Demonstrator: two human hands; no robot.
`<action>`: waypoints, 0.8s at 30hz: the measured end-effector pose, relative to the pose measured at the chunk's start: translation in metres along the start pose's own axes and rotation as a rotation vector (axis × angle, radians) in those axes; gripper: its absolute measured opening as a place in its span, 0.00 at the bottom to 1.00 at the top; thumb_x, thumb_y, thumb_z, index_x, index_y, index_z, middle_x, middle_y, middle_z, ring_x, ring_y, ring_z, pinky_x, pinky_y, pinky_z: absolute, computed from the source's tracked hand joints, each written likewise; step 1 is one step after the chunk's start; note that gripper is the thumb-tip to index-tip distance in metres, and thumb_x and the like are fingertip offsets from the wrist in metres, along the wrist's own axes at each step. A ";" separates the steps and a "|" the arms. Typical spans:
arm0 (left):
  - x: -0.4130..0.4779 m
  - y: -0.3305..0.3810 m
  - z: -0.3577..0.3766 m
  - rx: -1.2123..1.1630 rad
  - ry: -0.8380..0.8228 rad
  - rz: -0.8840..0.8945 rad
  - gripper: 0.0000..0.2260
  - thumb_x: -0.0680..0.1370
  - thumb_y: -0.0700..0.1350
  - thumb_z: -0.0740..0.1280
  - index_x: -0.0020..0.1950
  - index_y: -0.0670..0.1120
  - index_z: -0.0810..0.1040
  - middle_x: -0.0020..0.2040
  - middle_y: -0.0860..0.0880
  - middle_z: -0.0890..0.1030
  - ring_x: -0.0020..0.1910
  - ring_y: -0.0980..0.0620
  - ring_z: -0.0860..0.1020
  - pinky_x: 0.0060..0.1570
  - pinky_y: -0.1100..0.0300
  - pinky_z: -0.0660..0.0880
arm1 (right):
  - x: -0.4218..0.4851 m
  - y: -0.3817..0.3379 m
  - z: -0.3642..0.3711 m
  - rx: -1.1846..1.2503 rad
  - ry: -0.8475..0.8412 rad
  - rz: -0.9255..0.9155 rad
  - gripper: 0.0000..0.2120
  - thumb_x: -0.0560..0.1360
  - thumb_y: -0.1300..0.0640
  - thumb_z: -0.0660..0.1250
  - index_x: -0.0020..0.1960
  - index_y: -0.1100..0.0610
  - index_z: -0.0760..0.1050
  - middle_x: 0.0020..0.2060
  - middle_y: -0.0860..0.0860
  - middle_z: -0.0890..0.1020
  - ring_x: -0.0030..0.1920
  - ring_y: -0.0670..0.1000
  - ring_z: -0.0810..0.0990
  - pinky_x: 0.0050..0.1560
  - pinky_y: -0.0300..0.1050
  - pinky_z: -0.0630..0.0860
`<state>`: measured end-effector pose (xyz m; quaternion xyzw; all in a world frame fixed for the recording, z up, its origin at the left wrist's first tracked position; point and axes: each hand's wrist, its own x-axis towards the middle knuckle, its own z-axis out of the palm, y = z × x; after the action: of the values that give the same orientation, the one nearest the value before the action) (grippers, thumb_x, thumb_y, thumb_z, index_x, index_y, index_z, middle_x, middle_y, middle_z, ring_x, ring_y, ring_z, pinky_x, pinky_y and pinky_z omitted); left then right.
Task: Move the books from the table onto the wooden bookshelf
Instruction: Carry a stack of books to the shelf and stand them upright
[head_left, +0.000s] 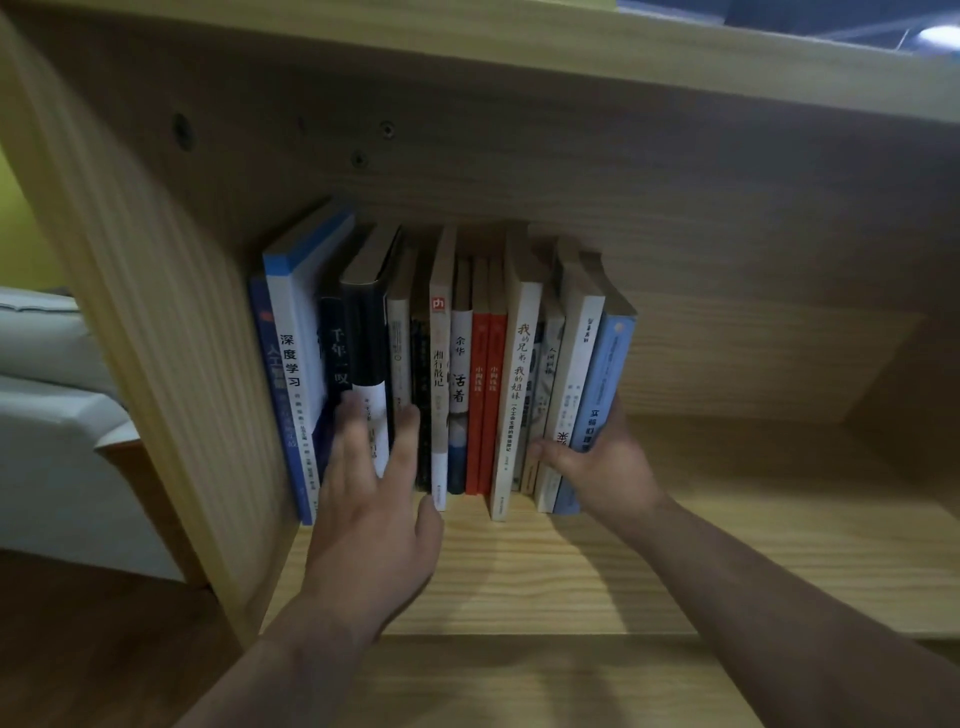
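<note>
A row of several books stands upright inside the wooden bookshelf, packed against its left wall. My left hand lies flat with straight fingers on the spines of the dark books near the left end. My right hand grips the right end of the row: its thumb presses the spines and its fingers wrap behind the light blue book, the last one on the right. Two red books stand in the middle.
The shelf board to the right of the books is bare wood. The shelf's left wall stands close to my left hand. A white cushioned seat sits outside on the left, above a dark wooden floor.
</note>
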<state>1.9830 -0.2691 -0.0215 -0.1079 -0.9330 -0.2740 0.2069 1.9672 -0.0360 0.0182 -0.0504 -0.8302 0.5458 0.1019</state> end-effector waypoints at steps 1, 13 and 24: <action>0.000 0.000 0.002 0.088 -0.011 0.022 0.42 0.77 0.52 0.66 0.80 0.57 0.38 0.76 0.51 0.22 0.77 0.49 0.28 0.76 0.43 0.53 | 0.000 0.000 0.000 0.010 -0.004 0.002 0.37 0.70 0.59 0.80 0.72 0.50 0.63 0.58 0.44 0.82 0.58 0.42 0.83 0.66 0.47 0.79; 0.000 0.022 -0.001 0.185 0.006 0.003 0.43 0.76 0.50 0.68 0.81 0.51 0.43 0.80 0.43 0.30 0.80 0.40 0.39 0.77 0.39 0.51 | -0.004 -0.007 -0.011 -0.061 -0.069 -0.053 0.36 0.73 0.47 0.76 0.74 0.40 0.59 0.57 0.38 0.79 0.57 0.41 0.80 0.57 0.41 0.77; 0.019 0.035 -0.009 0.498 -0.110 0.238 0.38 0.72 0.51 0.68 0.80 0.47 0.57 0.82 0.42 0.46 0.79 0.35 0.53 0.77 0.36 0.47 | 0.008 -0.026 -0.015 -0.047 -0.031 -0.143 0.43 0.73 0.57 0.77 0.79 0.44 0.56 0.60 0.42 0.82 0.58 0.42 0.82 0.55 0.38 0.79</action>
<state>1.9803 -0.2434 0.0104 -0.1770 -0.9622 -0.0037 0.2070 1.9639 -0.0319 0.0490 0.0154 -0.8456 0.5183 0.1265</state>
